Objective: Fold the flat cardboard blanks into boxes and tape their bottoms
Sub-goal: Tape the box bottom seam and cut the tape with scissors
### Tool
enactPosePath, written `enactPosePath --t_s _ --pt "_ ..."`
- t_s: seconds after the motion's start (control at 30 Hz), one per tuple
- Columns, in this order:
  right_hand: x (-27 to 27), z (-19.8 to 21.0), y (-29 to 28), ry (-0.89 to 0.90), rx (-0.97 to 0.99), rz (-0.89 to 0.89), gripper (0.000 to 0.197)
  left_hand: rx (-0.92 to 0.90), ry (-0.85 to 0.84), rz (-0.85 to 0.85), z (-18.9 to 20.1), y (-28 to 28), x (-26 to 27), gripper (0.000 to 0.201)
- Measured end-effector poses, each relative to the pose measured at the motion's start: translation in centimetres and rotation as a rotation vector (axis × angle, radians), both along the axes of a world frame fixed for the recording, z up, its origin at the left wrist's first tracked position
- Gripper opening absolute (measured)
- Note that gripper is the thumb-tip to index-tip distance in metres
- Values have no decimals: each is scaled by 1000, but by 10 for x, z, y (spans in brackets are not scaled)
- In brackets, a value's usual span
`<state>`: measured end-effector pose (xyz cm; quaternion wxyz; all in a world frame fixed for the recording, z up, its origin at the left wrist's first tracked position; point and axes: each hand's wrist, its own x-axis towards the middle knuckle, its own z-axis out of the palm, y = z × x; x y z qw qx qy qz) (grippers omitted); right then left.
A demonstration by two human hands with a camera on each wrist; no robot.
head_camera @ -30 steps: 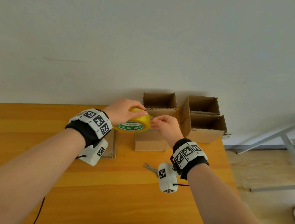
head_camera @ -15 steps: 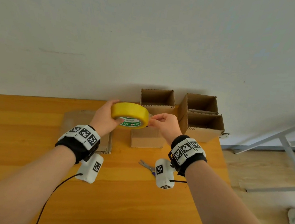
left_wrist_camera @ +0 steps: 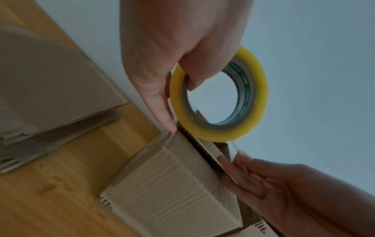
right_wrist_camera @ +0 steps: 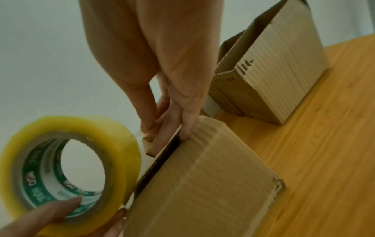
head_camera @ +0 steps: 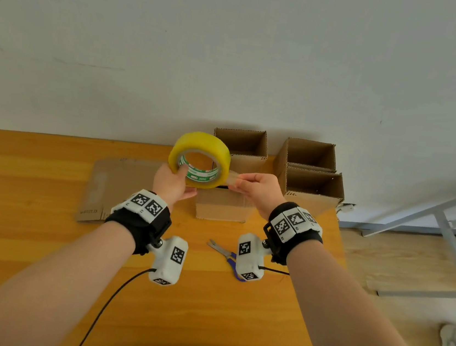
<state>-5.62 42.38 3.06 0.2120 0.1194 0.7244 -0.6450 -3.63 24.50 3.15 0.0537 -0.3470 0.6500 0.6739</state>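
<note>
My left hand point(head_camera: 175, 179) grips a yellow tape roll point(head_camera: 199, 159), thumb inside its green-printed core, and holds it upright above the table. My right hand point(head_camera: 251, 185) pinches the free end of the clear tape point(head_camera: 232, 176) just right of the roll. Below both hands a folded cardboard box point(head_camera: 221, 208) stands on the table with its closed flaps up; in the right wrist view a dark seam runs across that box point(right_wrist_camera: 202, 173). The roll point(left_wrist_camera: 219, 96) shows in the left wrist view above the box's edge.
A flat cardboard blank point(head_camera: 116, 187) lies left of the box. Three open boxes stand at the back by the wall: one point(head_camera: 241, 145), and two point(head_camera: 312, 168) together at the right. Scissors point(head_camera: 224, 253) lie near my right wrist. The table's right edge point(head_camera: 336, 243) is close.
My left hand has turned the roll from lying flat to standing on edge and raised it. My right hand stays at the tape's end, now a little apart from the roll.
</note>
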Motion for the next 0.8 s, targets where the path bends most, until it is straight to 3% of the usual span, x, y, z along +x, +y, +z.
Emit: enactPosePath --t_s 0.13,0.27,0.4,0.6,0.8 --pt "-7 2 1 -87 -93 -8 10 -147 122 8 3 9 -2 15" --pt "-12 0 4 -122 -106 -79 17 51 137 92 1 25 1 19" --pt "-11 -4 10 -153 -124 -94 14 132 131 92 -5 35 3 11" --pt "-13 0 22 -199 -123 -61 7 74 141 76 -8 38 -2 25" --pt "-11 -2 38 -247 -220 -164 14 2 169 81 -11 41 -1 13"
